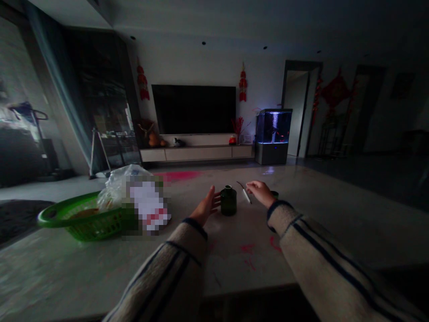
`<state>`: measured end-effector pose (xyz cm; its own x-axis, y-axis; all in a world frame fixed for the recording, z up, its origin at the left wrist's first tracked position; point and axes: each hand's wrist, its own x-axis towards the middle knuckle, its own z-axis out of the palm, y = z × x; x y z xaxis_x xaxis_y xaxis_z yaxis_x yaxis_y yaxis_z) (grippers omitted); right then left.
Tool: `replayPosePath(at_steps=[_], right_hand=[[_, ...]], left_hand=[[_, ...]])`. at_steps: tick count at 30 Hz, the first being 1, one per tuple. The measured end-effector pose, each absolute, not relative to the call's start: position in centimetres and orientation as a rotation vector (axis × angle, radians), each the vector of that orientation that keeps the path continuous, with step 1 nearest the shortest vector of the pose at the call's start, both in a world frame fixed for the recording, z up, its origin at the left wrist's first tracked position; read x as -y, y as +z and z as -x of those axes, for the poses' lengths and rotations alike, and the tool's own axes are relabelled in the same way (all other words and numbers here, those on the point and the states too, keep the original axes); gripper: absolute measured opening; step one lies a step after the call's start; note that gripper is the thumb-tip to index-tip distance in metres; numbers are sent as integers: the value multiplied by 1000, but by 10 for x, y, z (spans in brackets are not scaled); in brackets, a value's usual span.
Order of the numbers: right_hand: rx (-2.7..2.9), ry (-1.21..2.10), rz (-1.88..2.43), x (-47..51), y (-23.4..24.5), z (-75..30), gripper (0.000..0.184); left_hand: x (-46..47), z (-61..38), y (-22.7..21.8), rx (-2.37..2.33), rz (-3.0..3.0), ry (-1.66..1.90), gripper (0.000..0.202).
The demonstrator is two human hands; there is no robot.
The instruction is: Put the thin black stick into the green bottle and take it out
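A small dark green bottle (228, 203) with a short neck stands upright on the table. My left hand (208, 206) is at its left side, thumb raised and fingers stretched toward the glass; the fingertips reach the bottle's edge without wrapping round it. To the right of the bottle is a thin tool (247, 197) with a white handle and a dark, slightly bent tip. My right hand (260, 191) hovers just right of that tool, fingers pinched together. Whatever the pinch holds is too small to make out. Behind my right wrist, a green object (275, 194) is partly hidden.
On the table's left stands a green plastic basket (94, 228) with a clear plastic bag (122, 181) and a blurred-out white and red item (150, 205). Pink marks (247, 248) stain the tabletop near me. Beyond are a low cabinet (197, 153) and a lit fish tank (274, 127).
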<state>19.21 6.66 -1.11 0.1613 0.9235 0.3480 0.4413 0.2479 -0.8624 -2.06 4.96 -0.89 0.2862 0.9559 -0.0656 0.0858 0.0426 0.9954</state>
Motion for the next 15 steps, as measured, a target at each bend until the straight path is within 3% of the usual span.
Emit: replayPosePath(at_steps=[4,15], right_hand=[[1671,215,1679,-66,-19,-193,20],[1889,-107,1942,-72,-35,-191,27]], left_hand=[[-49,20,-8,-1070,-1354,907,77],[-47,20,-7,-1084,-1300,919,75]])
